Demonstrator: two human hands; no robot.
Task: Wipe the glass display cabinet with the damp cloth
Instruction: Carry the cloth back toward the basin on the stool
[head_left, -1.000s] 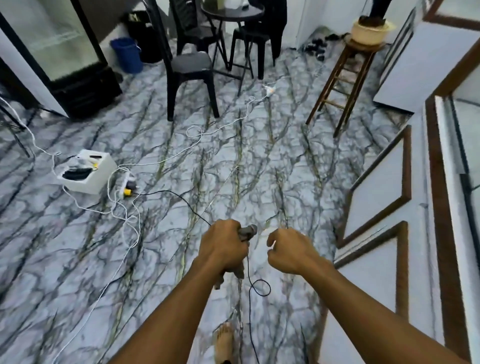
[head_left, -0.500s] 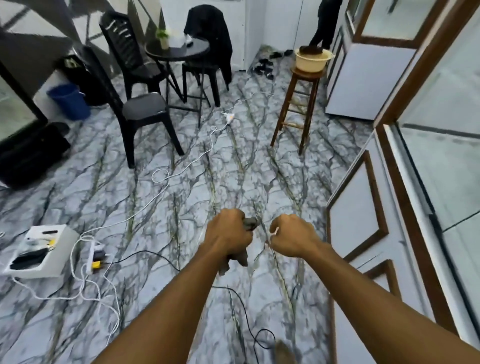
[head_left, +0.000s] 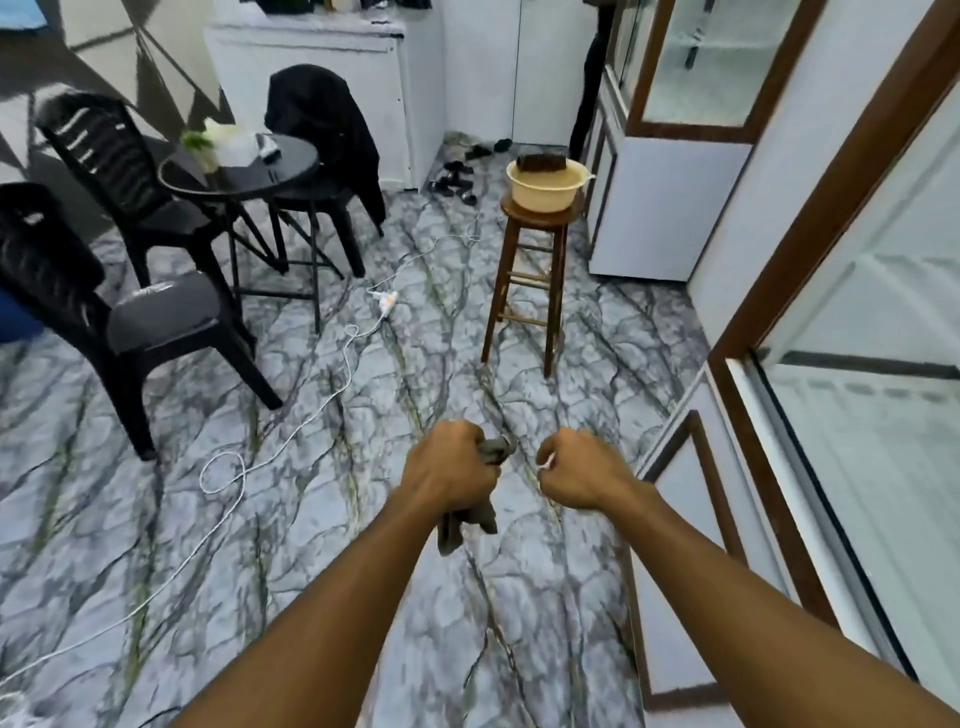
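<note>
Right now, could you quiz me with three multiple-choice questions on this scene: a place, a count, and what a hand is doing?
1. Where does the cream basin stand? A on the floor; B on the wooden stool; C on a shelf.
2. How many black chairs show? A one; B three; C six.
3. The left hand is: A flat and open; B pressed to glass; C gripping the grey cloth.
Answers: B, it sits on the stool's seat; B, two farther off, one nearer; C, cloth ends stick out of its fist.
</note>
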